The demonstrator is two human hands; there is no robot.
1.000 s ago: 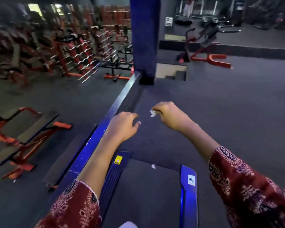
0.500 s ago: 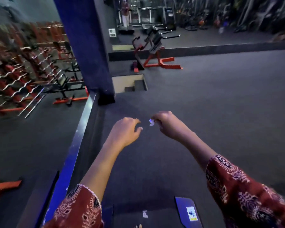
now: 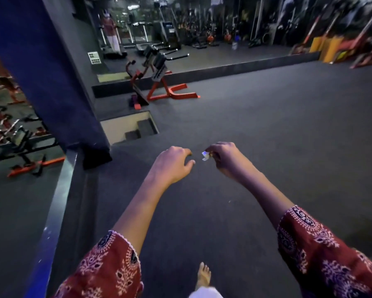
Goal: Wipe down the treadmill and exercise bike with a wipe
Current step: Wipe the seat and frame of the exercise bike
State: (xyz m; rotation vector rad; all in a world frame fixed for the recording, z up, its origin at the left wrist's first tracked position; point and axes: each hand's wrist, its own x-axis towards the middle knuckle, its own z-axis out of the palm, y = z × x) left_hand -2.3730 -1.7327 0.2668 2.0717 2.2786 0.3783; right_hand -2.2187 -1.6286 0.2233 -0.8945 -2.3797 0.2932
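Head cam: our R hand (image 3: 226,160) pinches a small white wipe (image 3: 205,157) above the dark gym floor (image 3: 266,125). Our L hand (image 3: 172,164), just beside it, hangs loosely curled, empty.

No text can be read (the white notice (image 3: 94,58) on the pillar (image 3: 51,72) is too blurred).

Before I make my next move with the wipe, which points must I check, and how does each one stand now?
1. Grip on the wipe: ok, the right hand pinches it.
2. The left hand free: ok, it holds nothing.
3. A machine within reach: not ok, only bare floor lies close ahead.
4. Path past the stair opening on the left: cannot tell.
5. Dampness of the wipe: cannot tell.
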